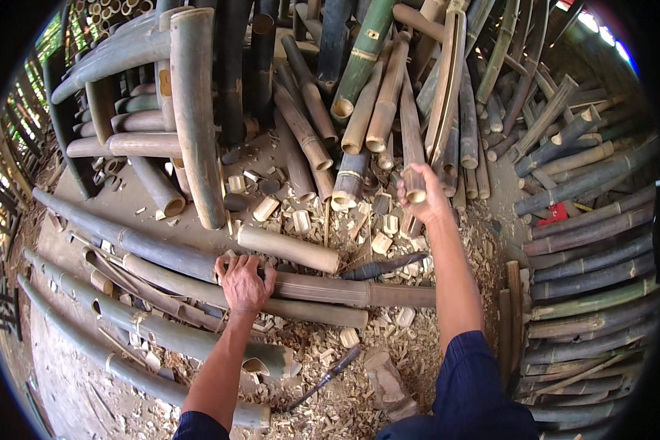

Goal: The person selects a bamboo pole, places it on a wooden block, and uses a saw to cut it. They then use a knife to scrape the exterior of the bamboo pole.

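My left hand [243, 284] is curled over a long dark bamboo pole [136, 240] that lies across the ground in front of me. Reaching forward, my right hand [430, 192] grips the lower end of a brown bamboo pole [411, 121], whose open cut end shows by the fingers. A short pale bamboo piece [290, 248] rests just beyond my left hand. To its right lies a dark tool with a wrapped handle [381, 267]. Closer to me, another slim dark tool [325, 378] lies on the wood chips [308, 348].
A bamboo frame [194, 117] stands at the far left. Several bamboo poles [359, 117] lean at the back. Stacked poles [594, 293] line the right side. More long poles [154, 323] lie at the near left. A wooden block [389, 385] sits near my knees.
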Motion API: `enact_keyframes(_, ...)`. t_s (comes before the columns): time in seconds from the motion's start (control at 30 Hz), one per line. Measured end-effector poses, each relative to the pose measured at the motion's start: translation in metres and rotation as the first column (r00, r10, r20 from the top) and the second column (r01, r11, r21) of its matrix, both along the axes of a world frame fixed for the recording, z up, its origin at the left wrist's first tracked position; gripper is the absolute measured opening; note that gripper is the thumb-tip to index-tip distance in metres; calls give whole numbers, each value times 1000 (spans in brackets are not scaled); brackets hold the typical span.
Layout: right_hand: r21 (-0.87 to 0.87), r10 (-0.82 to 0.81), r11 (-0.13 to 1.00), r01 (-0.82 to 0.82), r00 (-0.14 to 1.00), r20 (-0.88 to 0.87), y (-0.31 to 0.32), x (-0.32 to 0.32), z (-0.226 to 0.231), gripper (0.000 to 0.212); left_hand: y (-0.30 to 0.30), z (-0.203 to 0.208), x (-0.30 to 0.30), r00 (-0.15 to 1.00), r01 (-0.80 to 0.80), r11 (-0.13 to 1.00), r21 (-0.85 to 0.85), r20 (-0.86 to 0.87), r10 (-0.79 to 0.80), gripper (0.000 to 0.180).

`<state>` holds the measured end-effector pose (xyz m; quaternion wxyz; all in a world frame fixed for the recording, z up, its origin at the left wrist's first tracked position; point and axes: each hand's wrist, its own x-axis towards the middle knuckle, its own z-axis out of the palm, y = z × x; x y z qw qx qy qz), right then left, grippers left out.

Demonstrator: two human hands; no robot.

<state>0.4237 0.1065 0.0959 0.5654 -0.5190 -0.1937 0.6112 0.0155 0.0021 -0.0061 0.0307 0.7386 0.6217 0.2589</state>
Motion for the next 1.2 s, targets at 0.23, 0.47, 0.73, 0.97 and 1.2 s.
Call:
enact_keyframes(0.23, 128, -53, 990, 61, 996, -66, 21, 8, 123, 48, 0, -5, -12, 998, -4, 1000, 20, -60, 5, 25)
enact_keyframes(0.47, 160, 30, 987, -12, 993, -113, 23, 25, 178, 39, -3, -1, -5, 1000, 19, 999, 46, -21, -18, 25)
enact_keyframes(0.73, 183, 76, 983, -15, 940, -332, -154, -99, 146, 44, -6, -6, -12, 997, -18, 1000, 8, -71, 18, 27)
enact_keyframes(0.97, 200, 181, 970, -139, 960, -212, -283, -151, 138, 40, -8, -2, -20, 994, -13, 998, 55, 107, 7, 50)
enact_keyframes(1.2, 89, 343, 939, -332, 883, -319, -407, -191, 112, 54, -118, 134, 70, 296, 786, 459, -415, 903, 310, 82)
